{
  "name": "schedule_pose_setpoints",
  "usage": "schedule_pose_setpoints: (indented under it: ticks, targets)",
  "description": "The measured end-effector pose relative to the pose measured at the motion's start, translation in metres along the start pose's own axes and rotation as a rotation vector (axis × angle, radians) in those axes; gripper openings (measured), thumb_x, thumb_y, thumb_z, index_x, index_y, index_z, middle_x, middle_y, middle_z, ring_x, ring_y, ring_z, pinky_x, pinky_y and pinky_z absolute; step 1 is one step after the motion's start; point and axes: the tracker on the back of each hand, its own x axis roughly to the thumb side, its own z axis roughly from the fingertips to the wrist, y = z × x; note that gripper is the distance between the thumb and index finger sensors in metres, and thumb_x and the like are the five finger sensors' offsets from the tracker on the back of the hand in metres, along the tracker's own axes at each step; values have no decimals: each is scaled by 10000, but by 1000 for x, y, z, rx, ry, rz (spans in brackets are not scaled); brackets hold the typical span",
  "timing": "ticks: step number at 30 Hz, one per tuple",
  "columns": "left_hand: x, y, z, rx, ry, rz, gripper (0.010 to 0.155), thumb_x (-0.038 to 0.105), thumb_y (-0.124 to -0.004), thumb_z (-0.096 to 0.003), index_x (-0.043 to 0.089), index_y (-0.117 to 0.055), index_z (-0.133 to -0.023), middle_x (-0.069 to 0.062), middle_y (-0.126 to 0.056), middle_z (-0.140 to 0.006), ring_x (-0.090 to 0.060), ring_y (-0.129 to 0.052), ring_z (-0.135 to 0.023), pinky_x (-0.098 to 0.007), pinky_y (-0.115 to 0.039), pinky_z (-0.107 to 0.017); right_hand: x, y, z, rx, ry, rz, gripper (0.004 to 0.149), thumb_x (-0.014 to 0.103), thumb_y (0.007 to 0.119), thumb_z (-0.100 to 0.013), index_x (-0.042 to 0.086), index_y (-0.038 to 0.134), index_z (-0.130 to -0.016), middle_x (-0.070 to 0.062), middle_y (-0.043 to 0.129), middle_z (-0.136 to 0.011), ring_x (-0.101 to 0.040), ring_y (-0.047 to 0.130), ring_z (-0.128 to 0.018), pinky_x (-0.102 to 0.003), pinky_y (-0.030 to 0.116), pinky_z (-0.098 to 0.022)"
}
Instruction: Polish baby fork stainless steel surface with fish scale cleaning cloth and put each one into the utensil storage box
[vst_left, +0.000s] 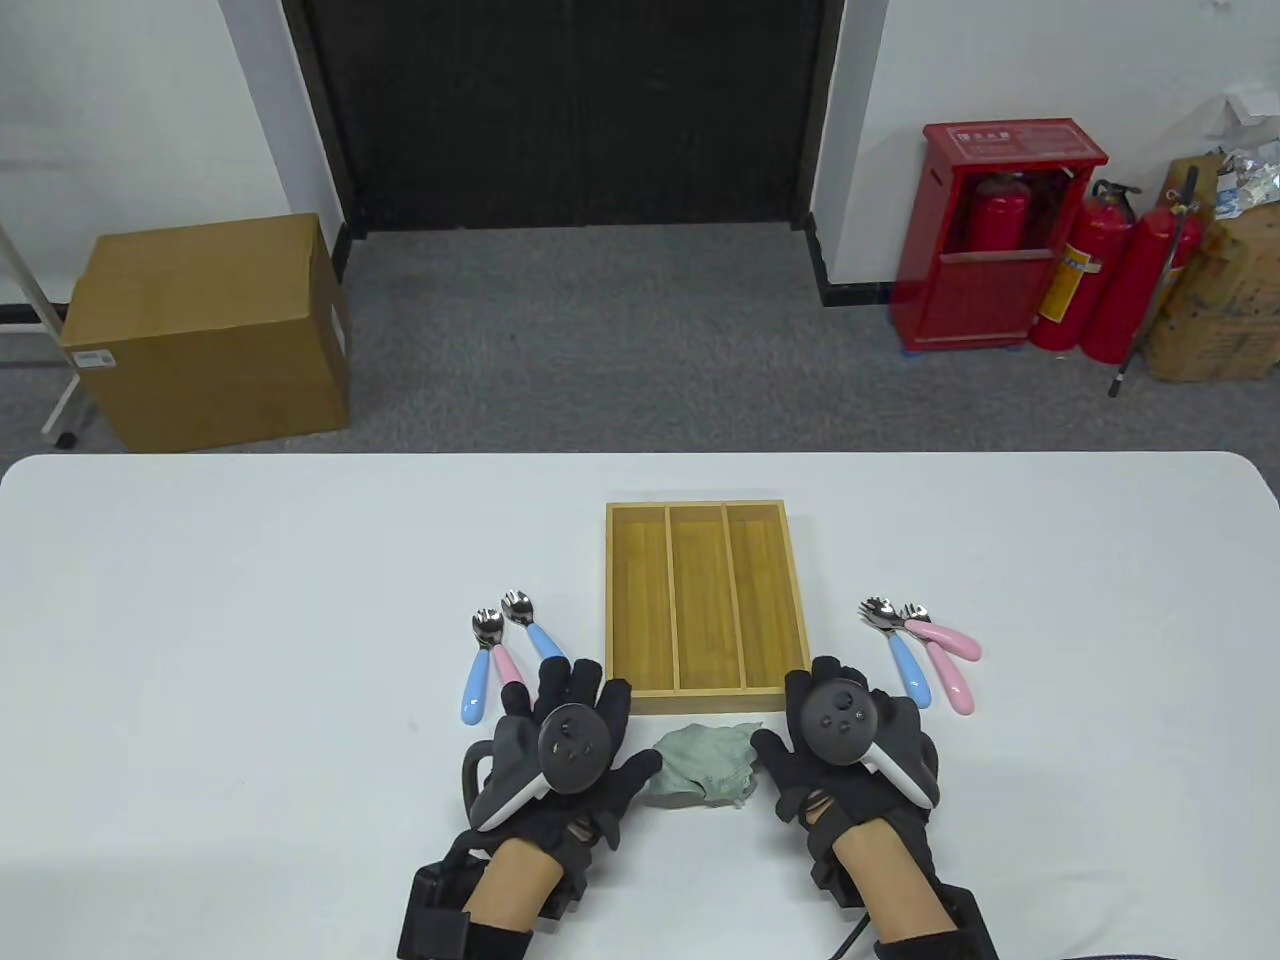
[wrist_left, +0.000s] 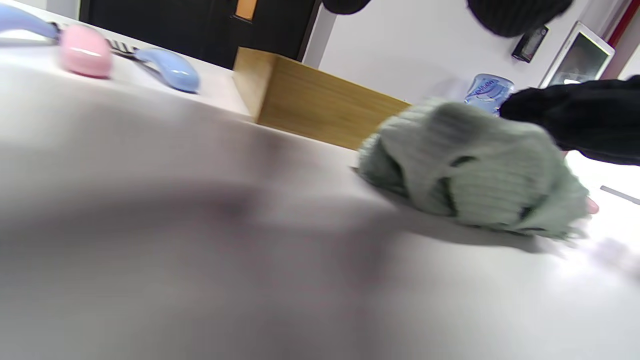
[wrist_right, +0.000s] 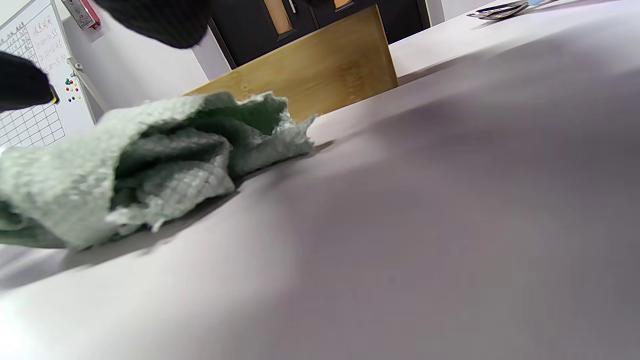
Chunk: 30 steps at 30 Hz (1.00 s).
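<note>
A wooden utensil storage box with three compartments, nothing in them, stands mid-table. A crumpled pale green cloth lies just in front of it, between my hands; it shows too in the left wrist view and the right wrist view. Baby forks with blue and pink handles lie in two groups, one left of the box and one right of it. My left hand rests flat on the table with fingers spread and its thumb by the cloth. My right hand lies flat on the cloth's other side and holds nothing.
The white table stretches wide on both sides of the box. Beyond its far edge are a cardboard box on the floor at left and red fire extinguishers at right.
</note>
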Motion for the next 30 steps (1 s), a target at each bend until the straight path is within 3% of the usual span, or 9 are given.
schedule_pose_setpoints:
  ticks: [5, 12, 21, 24, 30]
  targets:
    - [36, -10, -8, -40, -66, -92, 832, 688, -761, -468, 290, -433, -1120, -25, -281, -1213, -355, -169, -1148, -662, -111, -694, 0, 0, 0, 1, 2, -4, 767, 536, 673, -458, 132, 355, -1026, -187, 178, -1092, -507, 200, -975, -685, 146, -649]
    - [68, -27, -23, -127, -58, -279, 787, 628, -852, -433, 260, -582, -1073, -22, -372, -1200, -352, -245, -1149, -670, -165, -712, -2, 0, -1, 6, 7, -25, 760, 527, 676, -458, 128, 365, -1024, -186, 180, -1092, -508, 201, -975, -685, 144, -649]
    - [82, -35, -30, -49, -42, -382, 538, 426, -858, -470, 230, -719, -951, -41, -541, -1133, -349, -458, -1115, -652, -312, -740, -1, 0, -3, 14, 0, -16, 755, 522, 675, -460, 123, 369, -1024, -188, 180, -1091, -509, 200, -974, -685, 144, -647]
    - [81, -34, -29, -29, -62, -384, 476, 395, -838, -477, 242, -753, -919, -24, -707, -1068, -343, -575, -1089, -643, -390, -741, -1, 0, -3, 13, 2, -17, 754, 519, 676, -460, 122, 373, -1023, -187, 181, -1091, -507, 202, -975, -684, 142, -649]
    - [71, -13, -19, 88, -81, -327, 434, 380, -826, -466, 269, -811, -886, -30, -913, -938, -313, -829, -974, -619, -560, -712, -2, -1, -3, 6, 6, -31, 752, 514, 680, -458, 116, 382, -1022, -190, 183, -1091, -508, 201, -975, -685, 141, -649]
